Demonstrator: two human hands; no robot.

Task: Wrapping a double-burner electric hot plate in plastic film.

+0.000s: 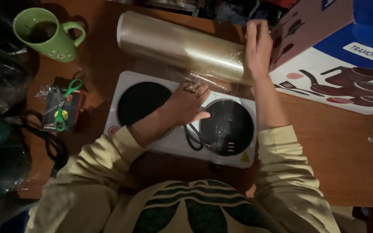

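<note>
Left hand (187, 103) lies flat, fingers spread, pressing the loose film sheet (208, 81) onto the white double hot plate (182, 118) in the middle of the wooden surface (337, 151), with nothing clutched in its grip. Right hand (257, 47) rests open-palmed against the far end of the big roll of clear film (180, 45), steadying it rather than closing round it, and the roll lies just behind the hot plate. Off left sit a green mug (48, 32) and green-handled scissors (63, 105); a cookware box (337, 56) stands right.
</note>
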